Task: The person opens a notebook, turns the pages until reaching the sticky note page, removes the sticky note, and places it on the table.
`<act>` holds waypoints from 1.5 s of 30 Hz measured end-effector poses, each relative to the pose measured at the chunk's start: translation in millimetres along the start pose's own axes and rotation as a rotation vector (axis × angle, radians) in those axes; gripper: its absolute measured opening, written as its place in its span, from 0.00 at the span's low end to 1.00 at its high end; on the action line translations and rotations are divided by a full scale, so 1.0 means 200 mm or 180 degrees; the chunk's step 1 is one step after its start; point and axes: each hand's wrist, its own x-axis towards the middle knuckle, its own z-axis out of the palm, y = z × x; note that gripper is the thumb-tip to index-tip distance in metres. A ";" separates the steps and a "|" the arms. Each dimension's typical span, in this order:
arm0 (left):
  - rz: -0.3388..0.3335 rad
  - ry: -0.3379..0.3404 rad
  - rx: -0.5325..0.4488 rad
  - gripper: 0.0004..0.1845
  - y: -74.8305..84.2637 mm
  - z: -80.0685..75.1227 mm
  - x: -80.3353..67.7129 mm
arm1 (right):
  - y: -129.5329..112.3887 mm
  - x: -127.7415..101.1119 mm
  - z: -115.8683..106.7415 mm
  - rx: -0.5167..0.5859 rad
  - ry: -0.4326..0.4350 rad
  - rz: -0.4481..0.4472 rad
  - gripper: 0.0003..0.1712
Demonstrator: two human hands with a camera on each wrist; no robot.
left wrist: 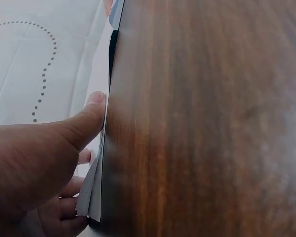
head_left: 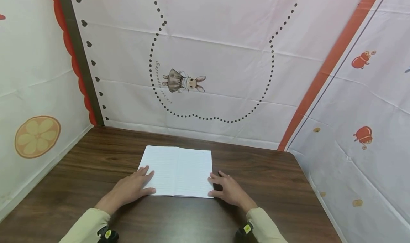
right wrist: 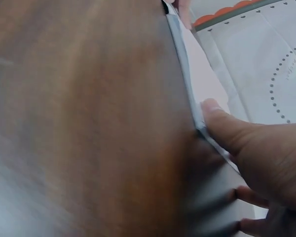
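Note:
An open notebook [head_left: 193, 171] with lined white pages lies on the brown wooden table, its fold running down the middle. My left hand [head_left: 132, 186] rests on the left page's outer edge, thumb and fingers spread. In the left wrist view, the thumb [left wrist: 94, 106] presses near the front edge, and the page corner [left wrist: 91, 195] stands slightly raised beside the other fingers. At the opposite side, my right hand [head_left: 231, 190] touches the right page's edge with thumb and fingertips. Its thumb [right wrist: 214, 111] lies on the front corner in the right wrist view; other fingers reach past the edge.
The dark wood-grain table [head_left: 179, 221] extends around the notebook. A printed white cloth [head_left: 224, 75] with a rabbit drawing hangs behind it, and similar cloths flank both sides. Each sleeve end carries a black wrist device [head_left: 109, 234].

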 end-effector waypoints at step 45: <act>-0.0111 -0.0087 -0.0207 0.42 0.02 -0.02 0.02 | -0.02 0.00 0.08 0.0125 0.0415 0.0170 0.32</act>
